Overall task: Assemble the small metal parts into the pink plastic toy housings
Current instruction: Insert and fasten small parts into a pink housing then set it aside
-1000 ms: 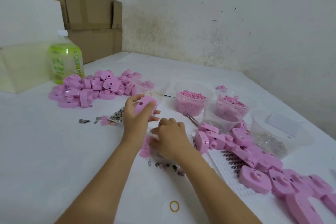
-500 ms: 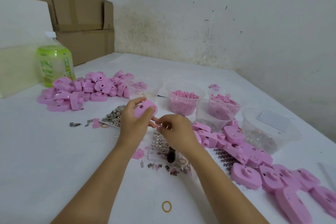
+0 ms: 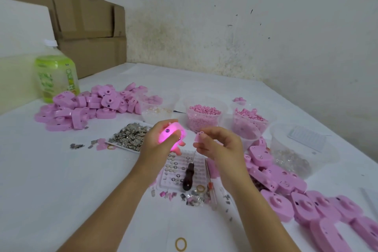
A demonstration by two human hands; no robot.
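Left hand (image 3: 158,142): forearm comes in from the lower left, and the hand is raised above the worktop (image 3: 61,180). Its fingers are curled round a pink housing (image 3: 170,132), with the thumb lying across the near face. The housing glows bright pink from inside. Its broad face, with a small dark hole, is turned up toward the camera. The fingers cover too much of it to read the long axis.

Right hand (image 3: 222,146): forearm comes in from the lower right, with the hand level with the left and just apart from it. Thumb and forefinger pinch a small pink piece (image 3: 198,136) at their tips, and the other fingers are loosely curled. The piece is clear of the housing, with a gap between them.

Below the hands on the worktop:
- a clear tray of button cells (image 3: 176,166)
- a dark-handled pointed tool (image 3: 188,177) lying on the tray, tip away from the camera
- a red-handled screwdriver (image 3: 210,183) beside the tray
- loose metal bits (image 3: 194,197) at the near edge

To the left is a flat tray heaped with metal parts (image 3: 131,136). A pile of pink housings (image 3: 92,106) lies at far left, and a row of housings (image 3: 286,186) runs down the right.

Behind the hands stand two tubs of small pink parts (image 3: 204,117) (image 3: 250,122) and a clear tub (image 3: 296,149) further right. A rubber band (image 3: 181,244) lies near the camera.

The worktop has a white covering. Green bottle (image 3: 55,75) and cardboard boxes (image 3: 86,26) at far left; stained pale wall (image 3: 225,26) behind.
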